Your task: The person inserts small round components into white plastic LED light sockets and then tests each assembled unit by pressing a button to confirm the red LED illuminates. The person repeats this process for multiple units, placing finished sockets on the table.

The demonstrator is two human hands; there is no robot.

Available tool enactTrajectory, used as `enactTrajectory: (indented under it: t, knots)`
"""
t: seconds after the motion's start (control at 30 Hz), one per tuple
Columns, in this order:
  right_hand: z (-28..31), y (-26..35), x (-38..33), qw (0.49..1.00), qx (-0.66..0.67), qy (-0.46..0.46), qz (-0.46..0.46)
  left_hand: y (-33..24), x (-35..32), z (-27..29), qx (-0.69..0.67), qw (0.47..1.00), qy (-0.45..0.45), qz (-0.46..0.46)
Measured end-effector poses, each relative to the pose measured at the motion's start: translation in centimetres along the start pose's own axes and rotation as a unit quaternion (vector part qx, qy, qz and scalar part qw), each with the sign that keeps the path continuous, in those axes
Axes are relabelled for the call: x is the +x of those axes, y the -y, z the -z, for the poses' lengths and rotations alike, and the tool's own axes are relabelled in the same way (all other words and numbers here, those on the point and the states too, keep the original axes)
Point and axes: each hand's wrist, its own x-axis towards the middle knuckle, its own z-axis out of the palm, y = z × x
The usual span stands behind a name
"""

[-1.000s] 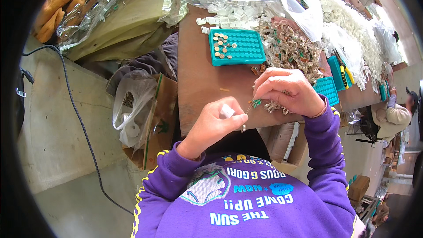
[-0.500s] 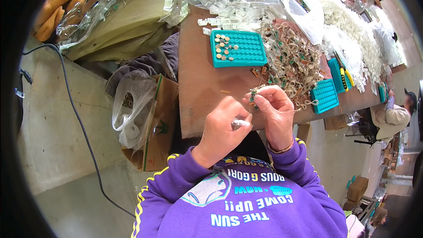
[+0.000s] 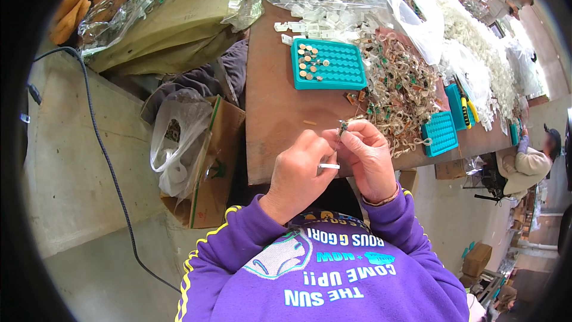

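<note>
Just off the near edge of the brown table (image 3: 271, 101), my two hands meet. My right hand (image 3: 372, 158) pinches a small green circuit board (image 3: 343, 127) between thumb and fingertips. Closed beside it, my left hand (image 3: 298, 170) has a small white plastic piece (image 3: 329, 166) sticking out of its curled fingers, and its fingertips reach the board's near side. Beyond the hands lies a teal tray (image 3: 333, 65) with several round, coin-like metal parts (image 3: 307, 59) at its left. To its right spreads a pile of wired boards (image 3: 402, 77).
White plastic housings (image 3: 328, 15) lie at the far side, by clear plastic bags. A smaller teal tray (image 3: 440, 134) and yellow-handled pliers (image 3: 471, 112) are at right. A cardboard box (image 3: 211, 167) with a plastic bag stands left of the table. Other people sit farther right.
The white piece in my left hand has turned slightly and shows more level. The green board stays between my right fingertips. The view has shifted a little.
</note>
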Motion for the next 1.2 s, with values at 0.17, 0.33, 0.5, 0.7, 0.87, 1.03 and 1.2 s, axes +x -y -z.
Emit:
enactTrajectory:
  t: [0.17,0.33,0.5,0.7,0.87,1.03,1.2]
  knots:
    - [0.8,0.2,0.3,0.995,0.080,0.023,-0.054,0.3,-0.1,0.6,-0.138,0.987,-0.023,0.074]
    - [1.9,0.9,0.6,0.990,0.083,0.074,-0.083,0.7,-0.2,1.7,-0.660,0.698,-0.027,0.276]
    - [2.3,1.6,0.7,0.990,0.068,0.099,-0.080,0.9,0.0,1.6,-0.680,0.669,0.030,0.299]
    - [2.5,1.6,0.7,0.991,0.036,0.103,-0.081,0.5,0.2,1.8,-0.622,0.719,0.049,0.306]
    - [2.0,2.6,0.6,0.987,-0.034,0.116,-0.107,0.5,0.5,2.3,-0.496,0.824,0.078,0.263]
    - [1.2,4.6,1.0,0.966,-0.149,0.146,-0.150,0.5,0.0,1.8,-0.410,0.887,0.054,0.205]
    - [0.4,4.3,1.1,0.964,-0.198,0.123,-0.130,0.6,-0.3,1.1,-0.446,0.875,-0.015,0.185]
